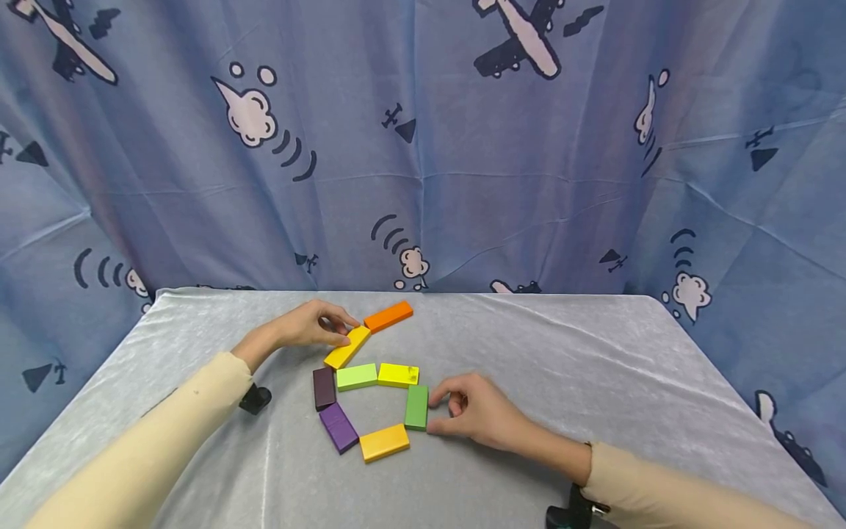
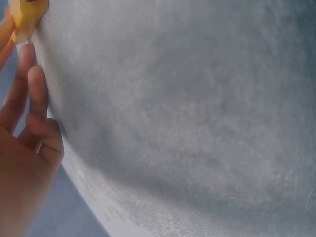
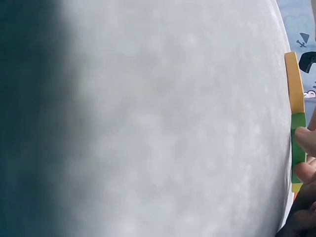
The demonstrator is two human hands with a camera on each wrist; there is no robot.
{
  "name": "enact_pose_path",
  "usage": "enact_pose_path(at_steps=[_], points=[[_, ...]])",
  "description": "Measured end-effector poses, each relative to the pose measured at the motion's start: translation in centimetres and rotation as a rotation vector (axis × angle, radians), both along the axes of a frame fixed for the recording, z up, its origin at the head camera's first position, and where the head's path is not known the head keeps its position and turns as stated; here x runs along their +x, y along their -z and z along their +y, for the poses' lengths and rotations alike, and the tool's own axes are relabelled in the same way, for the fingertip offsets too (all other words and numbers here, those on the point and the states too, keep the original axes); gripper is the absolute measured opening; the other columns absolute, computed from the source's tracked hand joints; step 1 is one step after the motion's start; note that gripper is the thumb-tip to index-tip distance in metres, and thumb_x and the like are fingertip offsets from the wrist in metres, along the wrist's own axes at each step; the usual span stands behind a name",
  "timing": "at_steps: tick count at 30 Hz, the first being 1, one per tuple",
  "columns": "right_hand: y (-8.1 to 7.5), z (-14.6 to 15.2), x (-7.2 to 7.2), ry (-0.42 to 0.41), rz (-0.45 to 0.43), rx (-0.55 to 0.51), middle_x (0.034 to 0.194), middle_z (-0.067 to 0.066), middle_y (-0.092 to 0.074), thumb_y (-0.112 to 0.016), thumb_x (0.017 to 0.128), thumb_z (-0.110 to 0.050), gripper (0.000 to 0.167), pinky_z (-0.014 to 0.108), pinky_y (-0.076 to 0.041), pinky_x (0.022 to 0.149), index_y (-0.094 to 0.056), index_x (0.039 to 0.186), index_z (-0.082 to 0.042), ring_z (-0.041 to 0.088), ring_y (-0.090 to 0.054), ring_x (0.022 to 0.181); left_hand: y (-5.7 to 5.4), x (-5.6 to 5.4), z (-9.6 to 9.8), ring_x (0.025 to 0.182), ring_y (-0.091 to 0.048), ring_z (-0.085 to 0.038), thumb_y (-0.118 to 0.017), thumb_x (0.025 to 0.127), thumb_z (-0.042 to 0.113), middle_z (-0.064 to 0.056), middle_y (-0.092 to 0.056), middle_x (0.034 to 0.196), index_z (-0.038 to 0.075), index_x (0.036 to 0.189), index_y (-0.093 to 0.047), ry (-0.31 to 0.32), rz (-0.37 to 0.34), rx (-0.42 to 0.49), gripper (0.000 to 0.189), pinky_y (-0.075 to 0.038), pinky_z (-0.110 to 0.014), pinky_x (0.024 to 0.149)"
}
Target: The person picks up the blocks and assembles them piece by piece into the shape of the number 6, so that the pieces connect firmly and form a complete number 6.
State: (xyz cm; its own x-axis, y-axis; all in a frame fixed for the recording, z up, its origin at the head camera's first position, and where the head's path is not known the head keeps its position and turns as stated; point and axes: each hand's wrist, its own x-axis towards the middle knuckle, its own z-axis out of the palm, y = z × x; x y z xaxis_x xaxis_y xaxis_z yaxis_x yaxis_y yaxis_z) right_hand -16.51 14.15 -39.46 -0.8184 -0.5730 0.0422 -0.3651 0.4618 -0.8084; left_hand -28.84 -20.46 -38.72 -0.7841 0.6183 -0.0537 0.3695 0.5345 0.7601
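With thumb and fingers, my left hand pinches a yellow block, which lies slanted between an orange block and the ring of blocks nearer me. My right hand is beside a green block, thumb and index fingertips right at its right long side, not around it. In the right wrist view these fingertips overlap the green block. A light green block and a bright yellow block form the ring's far side. The left wrist view catches the yellow block only at its corner.
A dark maroon block and a purple block make the ring's left side, an amber block its near side. A grey velvety cloth covers the table. Behind the far edge hangs a blue patterned curtain.
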Motion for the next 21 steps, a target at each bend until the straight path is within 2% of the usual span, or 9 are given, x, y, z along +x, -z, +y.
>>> enact_pose_path(at_steps=[9,21], points=[[0.08,-0.18,-0.02,0.003,0.003,0.04,0.06,-0.008,-0.051,-0.09,0.079,-0.019,0.022,0.022,-0.036,0.049,-0.076,0.093,-0.009,0.006,-0.043,0.053,-0.09,-0.17,0.25,0.093,-0.064,-0.021,-0.077,0.092,0.009,-0.003,-0.07,0.101,0.001,0.123,-0.072,-0.01,0.007,-0.017,0.033,-0.054,-0.035,0.085],[-0.23,0.11,-0.03,0.013,-0.005,0.014,0.06,-0.006,-0.052,-0.091,0.078,-0.018,0.024,0.022,-0.038,0.048,-0.076,0.095,-0.008,0.006,-0.043,0.051,0.12,-0.25,0.1,0.093,-0.064,-0.021,-0.076,0.093,0.008,-0.005,-0.07,0.102,0.0,0.124,-0.071,0.0,0.008,-0.008,0.032,-0.054,-0.034,0.084]])
